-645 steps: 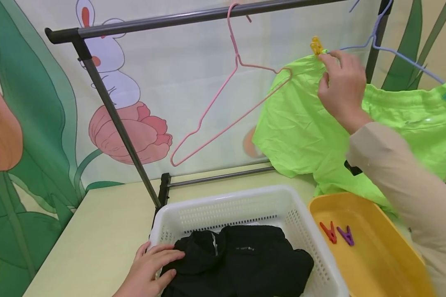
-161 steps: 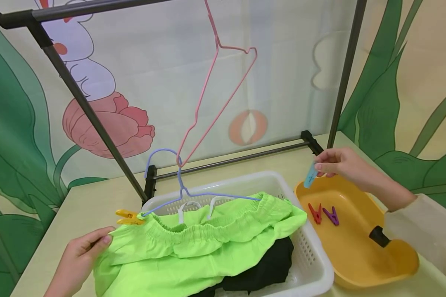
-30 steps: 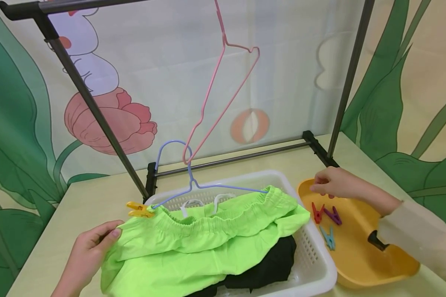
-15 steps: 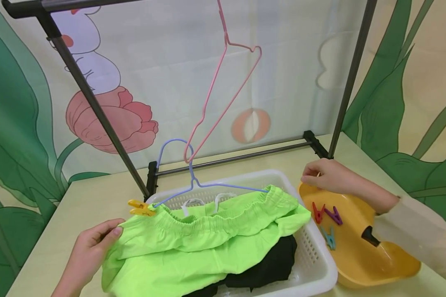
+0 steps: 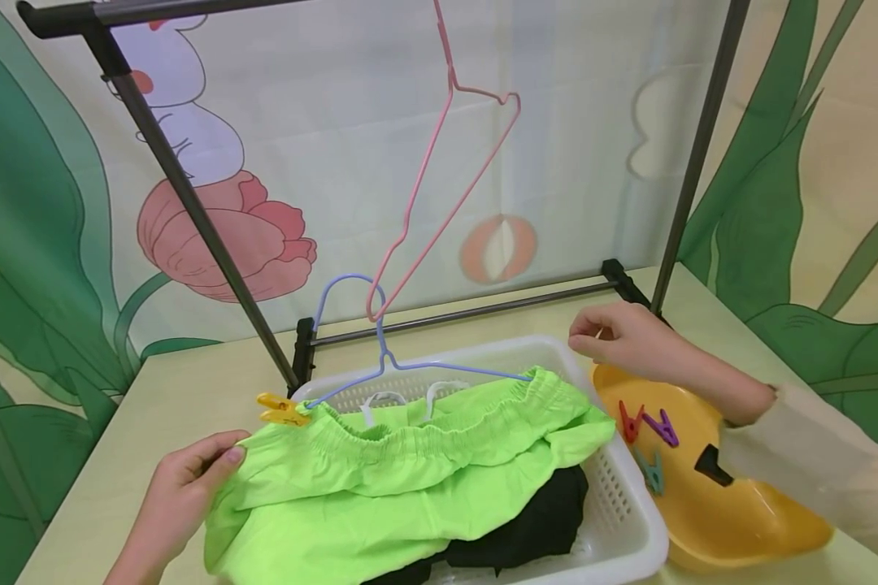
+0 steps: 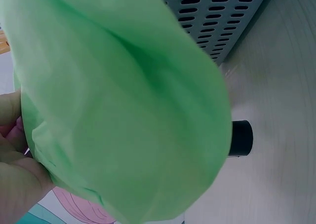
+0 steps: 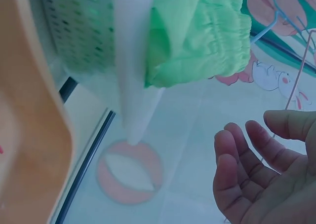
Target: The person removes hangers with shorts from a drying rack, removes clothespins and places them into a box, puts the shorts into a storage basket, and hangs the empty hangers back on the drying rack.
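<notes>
- White, perforated plastic basket: neon-green cloth shorts drape across it.
- I judge the work half done: right corner loose, fastened left corner remaining; the waistband's long axis runs left to right, right end farther, opening upward.
- Blue wire hanger: spans the waistband, hook up and far.
- My left hand pinches the shorts' left edge; my right hand, fingers loosely bent, holds nothing.
- Yellow plastic clip: on the waistband's left corner.
</notes>
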The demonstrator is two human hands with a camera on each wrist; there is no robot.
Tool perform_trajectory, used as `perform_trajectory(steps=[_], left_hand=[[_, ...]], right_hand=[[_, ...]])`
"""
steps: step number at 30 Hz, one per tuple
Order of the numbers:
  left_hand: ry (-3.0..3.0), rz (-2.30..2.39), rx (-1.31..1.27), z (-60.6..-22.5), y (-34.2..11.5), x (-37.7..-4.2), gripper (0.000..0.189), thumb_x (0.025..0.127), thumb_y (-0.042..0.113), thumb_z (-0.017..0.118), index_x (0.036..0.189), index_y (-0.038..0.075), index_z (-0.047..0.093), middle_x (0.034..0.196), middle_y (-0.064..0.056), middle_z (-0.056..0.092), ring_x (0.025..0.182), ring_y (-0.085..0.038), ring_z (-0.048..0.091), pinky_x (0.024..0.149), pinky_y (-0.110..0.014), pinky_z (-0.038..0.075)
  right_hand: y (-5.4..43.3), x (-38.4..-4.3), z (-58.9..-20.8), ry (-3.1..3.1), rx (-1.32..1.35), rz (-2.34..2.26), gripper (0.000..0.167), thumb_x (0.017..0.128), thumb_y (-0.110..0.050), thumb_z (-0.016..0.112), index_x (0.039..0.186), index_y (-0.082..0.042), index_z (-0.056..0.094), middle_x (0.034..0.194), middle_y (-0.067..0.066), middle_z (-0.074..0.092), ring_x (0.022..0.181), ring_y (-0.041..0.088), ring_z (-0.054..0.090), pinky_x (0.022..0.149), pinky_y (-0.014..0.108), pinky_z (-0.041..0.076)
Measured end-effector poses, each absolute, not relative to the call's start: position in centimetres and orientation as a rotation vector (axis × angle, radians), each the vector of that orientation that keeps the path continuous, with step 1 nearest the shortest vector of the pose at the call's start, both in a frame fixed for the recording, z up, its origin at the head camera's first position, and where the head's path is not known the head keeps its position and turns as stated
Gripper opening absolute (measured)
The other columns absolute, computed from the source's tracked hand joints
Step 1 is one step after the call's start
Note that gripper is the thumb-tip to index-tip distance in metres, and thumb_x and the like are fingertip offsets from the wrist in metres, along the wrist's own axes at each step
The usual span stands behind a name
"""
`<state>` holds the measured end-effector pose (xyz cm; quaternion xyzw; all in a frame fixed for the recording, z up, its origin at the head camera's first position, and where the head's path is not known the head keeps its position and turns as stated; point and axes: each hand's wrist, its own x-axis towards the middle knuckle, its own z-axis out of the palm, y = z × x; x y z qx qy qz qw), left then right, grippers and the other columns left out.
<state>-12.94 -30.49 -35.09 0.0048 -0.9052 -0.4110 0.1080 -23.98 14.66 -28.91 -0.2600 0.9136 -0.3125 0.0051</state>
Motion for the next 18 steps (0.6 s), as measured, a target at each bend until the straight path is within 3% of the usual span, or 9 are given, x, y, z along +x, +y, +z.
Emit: perform_trajectory(steps=[10,18], left_hand=[[-2.665,-1.228,0.035,-35.1,-30.4,-12.9,0.028,0.090,0.015,0.050,0.109,-0.004,0.059,0.087,0.031,0.053,0.081,0.010,0.052,0.065,-0.013,0.046],[-2.668,-1.217,0.050,-35.1,-30.4,-13.0,0.029,0.091,0.016,0.049,0.109,-0.004,0.059,0.086,0.032,0.053,0.081,0.010,0.052,0.065,-0.012,0.046]], right_hand=[[13.4,-23.2,-27.7,2.782,-0.875,-1.071,0.011,0.088,-0.017,0.054,0.087,-0.008,0.061,0.078,0.002,0.062,0.066,0.011,0.056,0.061,0.026,0.046],[12.7,-22.9,-27.3,2.678,-0.935,-1.149,0.010,0.088,-0.015,0.053,0.086,-0.007,0.060,0.076,0.002,0.059,0.067,0.020,0.055,0.059,0.026,0.045]])
